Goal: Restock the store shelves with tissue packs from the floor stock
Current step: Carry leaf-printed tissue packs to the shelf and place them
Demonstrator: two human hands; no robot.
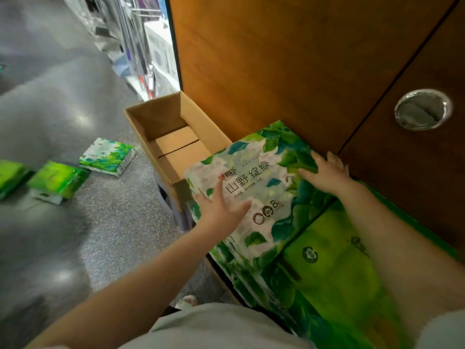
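A large white tissue pack with green leaf print (254, 182) lies flat on top of a stack of similar packs against a wooden cabinet. My left hand (221, 207) lies on its near left edge with straight fingers. My right hand (324, 172) presses flat on its far right corner beside the cabinet. A plain bright green pack (334, 260) sits next to it on the stack. On the floor to the left lie a leaf-print pack (107, 157) and two bright green packs (57, 181).
An open, empty cardboard box (171, 142) stands just left of the stack, against the wooden cabinet (276, 66), which has a round metal recessed handle (422, 109). Grey speckled floor spreads to the left. Blurred store shelving runs along the far aisle.
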